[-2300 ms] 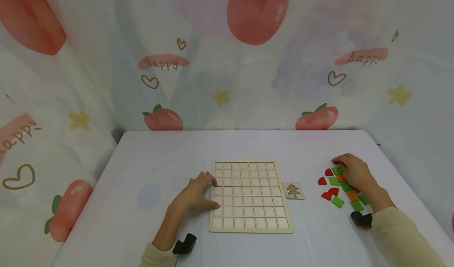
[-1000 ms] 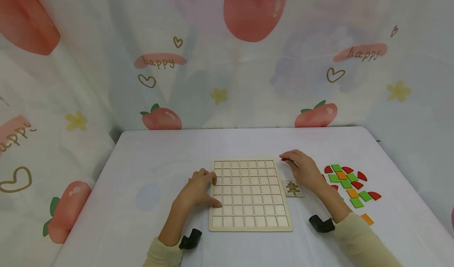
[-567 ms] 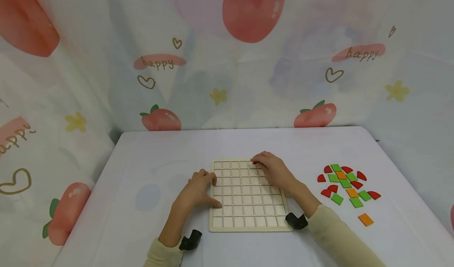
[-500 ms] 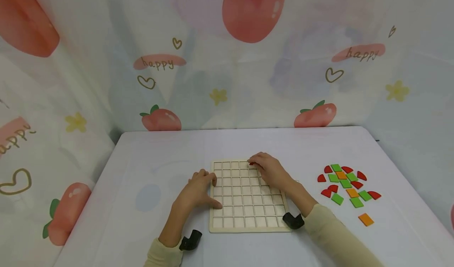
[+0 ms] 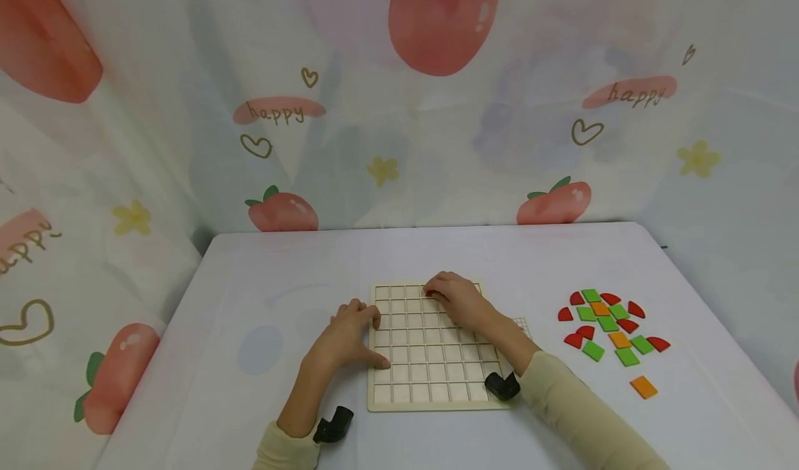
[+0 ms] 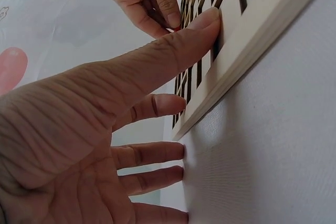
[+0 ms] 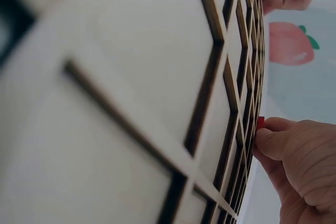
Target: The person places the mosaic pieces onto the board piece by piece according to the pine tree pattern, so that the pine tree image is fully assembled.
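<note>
A pale wooden grid board [image 5: 421, 369] with square recesses lies flat on the table. My left hand [image 5: 342, 338] rests at its left edge. In the left wrist view, the thumb [image 6: 197, 27] presses on the frame while the other fingers stretch out fairly straight, with fingertips at the board's side and tabletop. Over the board's far row, my right hand [image 5: 462, 303] pinches a small red tile [image 7: 260, 123] between thumb and fingertips. The tile is mostly covered by the fingers; whether it touches a recess I cannot tell.
Loose tiles lie to the right of the board: green squares [image 5: 607, 324], red rounded pieces [image 5: 628, 325] and orange squares [image 5: 643, 387]. A small pattern card [image 5: 522, 326] at the board's right edge is partly hidden by the right forearm. A patterned curtain [image 5: 431, 144] hangs behind the table.
My right hand has picked a red tile from the pile and carried it left to the board's far row, drifting slightly further left lately. The left hand stays at the board's left edge.
</note>
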Action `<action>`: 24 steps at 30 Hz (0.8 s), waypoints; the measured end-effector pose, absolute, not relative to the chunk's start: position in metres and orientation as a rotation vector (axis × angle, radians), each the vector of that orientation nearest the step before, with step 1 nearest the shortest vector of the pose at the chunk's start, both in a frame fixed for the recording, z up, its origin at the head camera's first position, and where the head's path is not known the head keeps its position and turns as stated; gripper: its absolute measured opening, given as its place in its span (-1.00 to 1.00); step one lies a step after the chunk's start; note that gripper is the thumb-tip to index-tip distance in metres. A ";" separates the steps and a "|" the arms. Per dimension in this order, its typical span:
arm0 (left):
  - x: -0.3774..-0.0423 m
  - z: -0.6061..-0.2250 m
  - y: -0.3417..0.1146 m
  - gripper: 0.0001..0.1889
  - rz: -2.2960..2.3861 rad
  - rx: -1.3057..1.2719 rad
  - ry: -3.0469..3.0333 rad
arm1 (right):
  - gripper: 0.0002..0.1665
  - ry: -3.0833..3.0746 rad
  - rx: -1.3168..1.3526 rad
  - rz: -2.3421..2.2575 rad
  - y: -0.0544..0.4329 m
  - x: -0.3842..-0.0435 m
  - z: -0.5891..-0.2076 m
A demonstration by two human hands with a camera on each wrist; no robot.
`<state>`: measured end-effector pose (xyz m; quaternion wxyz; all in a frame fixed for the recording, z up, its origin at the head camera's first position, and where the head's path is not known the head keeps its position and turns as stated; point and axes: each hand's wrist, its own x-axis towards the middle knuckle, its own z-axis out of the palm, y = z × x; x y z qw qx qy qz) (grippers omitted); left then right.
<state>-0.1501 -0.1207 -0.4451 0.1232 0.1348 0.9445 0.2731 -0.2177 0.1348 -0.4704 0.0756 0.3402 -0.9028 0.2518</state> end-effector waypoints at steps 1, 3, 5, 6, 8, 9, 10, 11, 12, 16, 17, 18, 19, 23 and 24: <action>-0.150 -0.445 -0.121 -0.39 0.797 0.391 2.753 | -0.81 -2.709 1.024 0.751 0.135 -0.218 -0.470; -0.151 -0.445 -0.121 -0.39 0.801 0.394 2.752 | -0.79 -2.710 1.027 0.743 0.134 -0.218 -0.470; -0.151 -0.446 -0.121 -0.39 0.804 0.398 2.751 | -0.78 -2.718 1.026 0.750 0.134 -0.218 -0.469; -0.151 -0.446 -0.121 -0.39 0.809 0.399 2.749 | -0.78 -2.725 1.026 0.756 0.134 -0.218 -0.469; -0.152 -0.446 -0.121 -0.38 0.814 0.403 2.749 | -0.77 -2.737 1.023 0.766 0.135 -0.217 -0.468; -0.152 -0.447 -0.121 -0.38 0.815 0.403 2.747 | -0.76 -2.743 1.024 0.773 0.136 -0.217 -0.468; -0.151 -0.447 -0.122 -0.39 0.817 0.400 2.744 | -0.75 -2.744 1.032 0.769 0.136 -0.216 -0.468; -0.151 -0.447 -0.122 -0.39 0.821 0.398 2.742 | -0.73 -2.746 1.035 0.771 0.136 -0.216 -0.468; -0.151 -0.448 -0.122 -0.39 0.824 0.396 2.740 | -0.71 -2.748 1.038 0.784 0.136 -0.215 -0.467; -0.150 -0.447 -0.122 -0.39 0.834 0.397 2.736 | -0.64 -2.734 1.059 0.790 0.138 -0.214 -0.467; -0.150 -0.447 -0.122 -0.40 0.836 0.398 2.736 | -0.64 -2.731 1.064 0.800 0.138 -0.214 -0.467; -0.150 -0.446 -0.122 -0.40 0.837 0.399 2.737 | -0.64 -2.724 1.072 0.797 0.138 -0.214 -0.467; -0.150 -0.446 -0.123 -0.40 0.839 0.399 2.737 | -0.64 -2.718 1.077 0.795 0.138 -0.214 -0.468; -0.150 -0.445 -0.123 -0.40 0.847 0.401 2.733 | -0.62 -2.723 1.085 0.802 0.137 -0.214 -0.468; -0.150 -0.445 -0.123 -0.40 0.846 0.400 2.732 | -0.61 -2.729 1.085 0.806 0.137 -0.214 -0.468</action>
